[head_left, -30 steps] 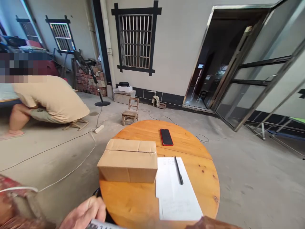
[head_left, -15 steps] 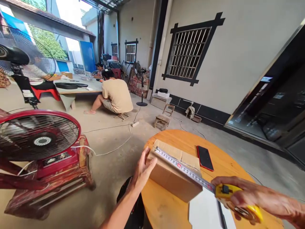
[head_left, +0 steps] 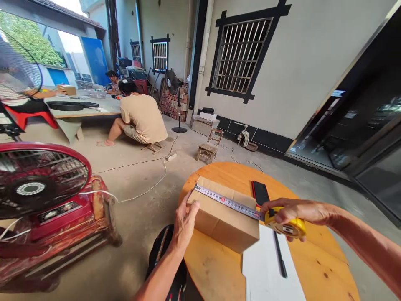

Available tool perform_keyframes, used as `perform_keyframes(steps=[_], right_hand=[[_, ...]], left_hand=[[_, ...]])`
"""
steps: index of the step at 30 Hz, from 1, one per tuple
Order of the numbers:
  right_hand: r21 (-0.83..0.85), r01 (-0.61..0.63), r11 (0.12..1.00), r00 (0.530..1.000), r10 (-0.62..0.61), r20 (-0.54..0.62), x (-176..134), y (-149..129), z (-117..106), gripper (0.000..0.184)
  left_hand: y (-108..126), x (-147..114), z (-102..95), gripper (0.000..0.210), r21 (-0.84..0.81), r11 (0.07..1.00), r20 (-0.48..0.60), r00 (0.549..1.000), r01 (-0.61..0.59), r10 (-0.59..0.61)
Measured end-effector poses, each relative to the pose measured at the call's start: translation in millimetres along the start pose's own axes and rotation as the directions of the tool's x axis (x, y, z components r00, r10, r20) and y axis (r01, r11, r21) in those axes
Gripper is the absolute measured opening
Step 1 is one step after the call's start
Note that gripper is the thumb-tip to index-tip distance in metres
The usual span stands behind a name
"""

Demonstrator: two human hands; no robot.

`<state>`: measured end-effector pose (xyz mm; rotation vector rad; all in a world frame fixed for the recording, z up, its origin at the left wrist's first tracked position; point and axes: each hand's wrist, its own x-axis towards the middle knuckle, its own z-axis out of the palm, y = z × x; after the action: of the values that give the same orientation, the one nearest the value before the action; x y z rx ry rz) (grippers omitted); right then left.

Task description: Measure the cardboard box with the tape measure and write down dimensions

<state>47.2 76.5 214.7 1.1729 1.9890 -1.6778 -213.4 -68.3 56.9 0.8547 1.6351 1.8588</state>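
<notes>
Fingers (head_left: 284, 214) of the right hand (head_left: 299, 212) are clasping a yellow tape (head_left: 296, 228), its blade (head_left: 232, 203) stretching along the top of the box (head_left: 219, 228). The left hand (head_left: 184, 223) is touching the box's left end, near the blade's tip; I can't tell whether it's gripping. The box is sitting on the round worktop (head_left: 216, 271), beside paper (head_left: 263, 263) carrying a pen (head_left: 281, 257), and a phone (head_left: 260, 193) is lying near its far right corner.

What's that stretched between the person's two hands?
A marked tape blade, running along the top of the cardboard box; the head view shows it.
</notes>
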Motion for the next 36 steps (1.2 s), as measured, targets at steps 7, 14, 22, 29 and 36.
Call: perform_keyframes(steps=[7, 14, 22, 29, 36], right_hand=[[-0.046, 0.001, 0.999, 0.998, 0.002, 0.065, 1.8, 18.3, -17.1, 0.05], [-0.064, -0.004, 0.998, 0.998, 0.008, 0.057, 8.1, 20.4, -18.0, 0.051], [0.302, 0.295, 0.907, 0.955, -0.268, -0.129, -22.3, 36.0, 15.9, 0.05], [0.737, 0.337, 0.586, 0.936, -0.292, -0.195, -22.2, 85.2, 149.1, 0.052], [0.703, 0.409, 0.582, 0.912, -0.223, -0.345, -8.7, 73.6, 190.7, 0.052]], left_hand=[[-1.1, -3.3, 0.8, 0.046, 0.063, 0.995, -0.018, 0.997, 0.077, -0.076], [-4.6, -2.3, 0.0, 0.047, 0.098, 0.992, -0.036, 0.997, 0.077, -0.074], [-3.1, -4.4, 1.3, 0.067, 0.164, 0.986, -0.053, 0.998, -0.007, 0.016], [-10.8, 2.4, -27.1, 0.072, 0.505, 0.855, 0.112, 0.991, -0.118, 0.07], [-4.4, -5.7, -18.2, 0.06, 0.442, 0.879, 0.082, 0.984, -0.177, 0.157]])
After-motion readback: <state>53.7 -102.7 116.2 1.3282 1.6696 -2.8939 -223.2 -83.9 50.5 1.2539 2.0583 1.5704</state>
